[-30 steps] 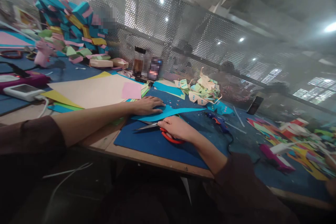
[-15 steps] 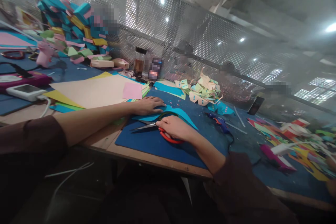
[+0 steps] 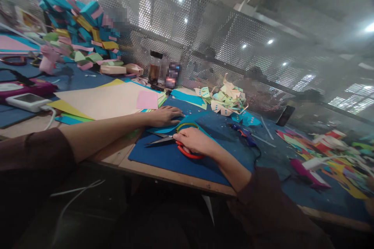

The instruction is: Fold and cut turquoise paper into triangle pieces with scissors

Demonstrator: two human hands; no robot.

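Free end of thin bright-blue paper piece (image 3: 163,128), flatter half-second ago, now blurs upward; we judge it loose, pinned only by left hand (image 3: 167,116), fingers flat on top. Right hand (image 3: 193,140) grips red-and-yellow-green-handled steel scissors (image 3: 167,139), blades parted toward nine o'clock; paper spans ten to one o'clock from its fingers.

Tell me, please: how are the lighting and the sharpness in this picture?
Head view: a ceiling lamp glares at the right edge; head view: the mesh screen looks hazy; head view: part of the blue paper is smeared, while the scissors look clearer.
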